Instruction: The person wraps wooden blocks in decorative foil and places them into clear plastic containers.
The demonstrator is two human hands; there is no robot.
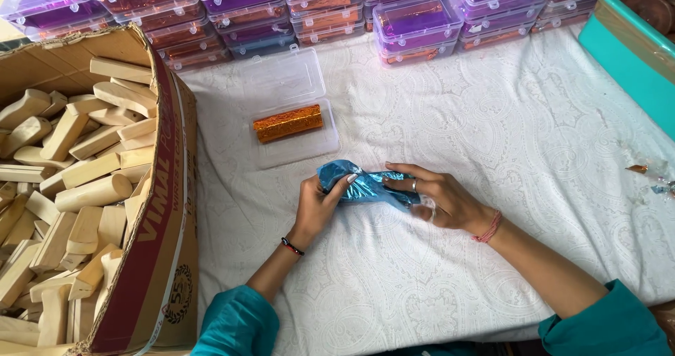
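Two hands, left hand [315, 205] and right hand [437, 200], closed around one blue foil-wrapped piece [365, 185] on the bench [492, 117]. One open clear box [292, 110] holds one orange-wrapped piece [287, 123]; one carton [158, 208] of wooden blocks [70, 180] stands left.

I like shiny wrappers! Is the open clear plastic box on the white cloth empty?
No, the open clear plastic box holds one orange glittery foil-wrapped roll, lying across its tray.
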